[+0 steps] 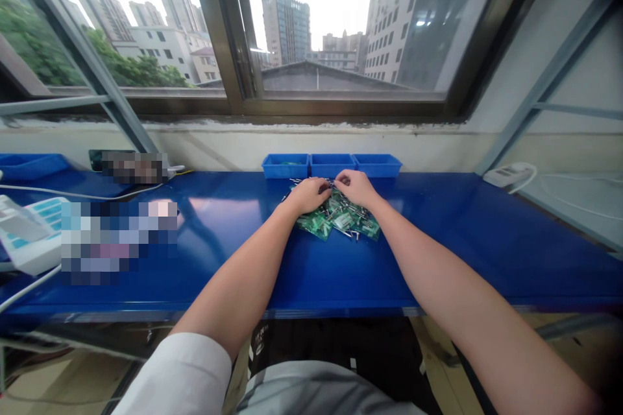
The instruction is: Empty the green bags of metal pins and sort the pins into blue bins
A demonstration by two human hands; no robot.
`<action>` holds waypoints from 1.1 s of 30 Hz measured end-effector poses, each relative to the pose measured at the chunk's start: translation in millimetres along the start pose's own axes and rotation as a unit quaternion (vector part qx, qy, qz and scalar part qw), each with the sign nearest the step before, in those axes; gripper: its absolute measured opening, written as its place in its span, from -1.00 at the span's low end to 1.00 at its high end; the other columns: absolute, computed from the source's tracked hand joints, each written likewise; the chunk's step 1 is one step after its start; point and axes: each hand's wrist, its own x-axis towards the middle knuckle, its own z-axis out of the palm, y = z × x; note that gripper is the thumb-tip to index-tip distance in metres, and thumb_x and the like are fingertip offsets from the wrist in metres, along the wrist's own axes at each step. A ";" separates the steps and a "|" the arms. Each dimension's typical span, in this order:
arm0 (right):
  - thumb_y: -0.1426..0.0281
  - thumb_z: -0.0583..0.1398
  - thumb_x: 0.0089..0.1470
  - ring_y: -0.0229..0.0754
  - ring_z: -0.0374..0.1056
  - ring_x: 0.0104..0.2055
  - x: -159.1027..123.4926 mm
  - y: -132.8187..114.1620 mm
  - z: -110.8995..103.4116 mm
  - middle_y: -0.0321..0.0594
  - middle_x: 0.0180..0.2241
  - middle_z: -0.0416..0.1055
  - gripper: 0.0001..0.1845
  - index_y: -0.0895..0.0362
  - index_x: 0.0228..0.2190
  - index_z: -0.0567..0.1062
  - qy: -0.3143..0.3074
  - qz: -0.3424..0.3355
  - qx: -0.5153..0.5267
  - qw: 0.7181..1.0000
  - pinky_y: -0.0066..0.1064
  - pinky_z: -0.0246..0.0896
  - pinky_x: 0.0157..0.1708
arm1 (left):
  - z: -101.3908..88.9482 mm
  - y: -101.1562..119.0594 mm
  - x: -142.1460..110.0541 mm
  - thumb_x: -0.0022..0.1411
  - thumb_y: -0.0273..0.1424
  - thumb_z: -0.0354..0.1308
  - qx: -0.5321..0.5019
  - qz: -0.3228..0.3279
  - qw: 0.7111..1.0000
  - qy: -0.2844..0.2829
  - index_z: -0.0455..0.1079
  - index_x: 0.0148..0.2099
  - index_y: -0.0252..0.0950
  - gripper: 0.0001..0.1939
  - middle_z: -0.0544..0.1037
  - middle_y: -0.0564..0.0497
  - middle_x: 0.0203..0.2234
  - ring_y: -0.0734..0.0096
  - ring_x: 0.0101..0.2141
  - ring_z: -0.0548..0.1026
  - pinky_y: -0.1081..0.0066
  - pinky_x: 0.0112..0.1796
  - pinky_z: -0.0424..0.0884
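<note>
A heap of small green plastic packets (318, 227) and thin metal pin-like parts (346, 231) lies on the blue table (335, 272) in front of me. My left hand (310, 194) reaches over the heap's left side, thumb and fingers bent together. Across from it, my right hand (357, 188) is at the heap's far right side with its fingertips pinched. Both sets of fingertips are close to each other above the metal parts. Whatever lies between them is too small to make out.
Three blue bins stand in a row behind the heap: a left bin (285, 172), a middle bin (333, 172) and a right bin (378, 172). A white device (34, 233) with cables is at the left. A power strip (509, 174) sits at the far right.
</note>
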 end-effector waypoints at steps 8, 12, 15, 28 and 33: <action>0.46 0.19 -0.13 -0.26 0.36 -0.55 -0.1 -5.6 2.0 -0.32 -0.57 0.45 -0.77 0.15 -0.31 0.41 -0.015 0.074 0.171 0.982 -0.46 0.25 -0.51 | -3.8 4.7 -1.0 0.24 -0.18 -0.01 -0.032 0.047 0.998 0.003 0.45 -0.10 -0.27 -0.65 0.56 -0.06 -0.26 0.28 -0.24 0.48 0.38 -0.21 0.36; 0.43 0.20 -0.10 -0.27 0.36 -0.57 2.2 -4.5 5.9 -0.29 -0.57 0.45 -0.86 0.15 -0.38 0.42 -0.021 0.088 0.237 0.967 -0.44 0.30 -0.52 | -2.5 3.5 0.4 0.29 -0.23 -0.06 -0.003 0.051 0.999 -0.004 0.48 -0.21 -0.28 -0.67 0.56 -0.06 -0.32 0.31 -0.29 0.49 0.40 -0.24 0.35; 0.40 0.23 -0.11 -0.24 0.40 -0.52 3.3 -1.9 9.1 -0.26 -0.56 0.45 -0.90 0.15 -0.44 0.44 -0.014 0.091 0.238 0.967 -0.43 0.33 -0.50 | -0.6 2.3 1.8 0.29 -0.32 -0.08 0.029 0.034 0.999 -0.013 0.47 -0.34 -0.30 -0.68 0.55 -0.08 -0.39 0.31 -0.34 0.49 0.40 -0.25 0.34; 0.37 0.23 -0.10 -0.13 0.46 -0.29 -2.7 -8.8 -2.8 -0.21 -0.36 0.56 -0.81 0.14 -0.39 0.58 -0.029 0.021 0.116 0.993 -0.37 0.34 -0.26 | -4.8 6.4 -0.1 0.27 -0.31 -0.07 0.017 0.004 1.000 -0.017 0.45 -0.30 -0.29 -0.71 0.56 -0.07 -0.36 0.28 -0.31 0.49 0.36 -0.22 0.37; 0.34 0.21 -0.08 -0.13 0.46 -0.29 0.6 -5.9 -5.9 -0.19 -0.38 0.56 -0.81 0.15 -0.41 0.59 0.010 0.039 0.081 0.996 -0.36 0.32 -0.21 | -4.7 6.7 -0.6 0.29 -0.23 -0.08 0.004 0.004 1.000 -0.009 0.45 -0.24 -0.29 -0.67 0.56 -0.07 -0.33 0.25 -0.30 0.49 0.33 -0.22 0.37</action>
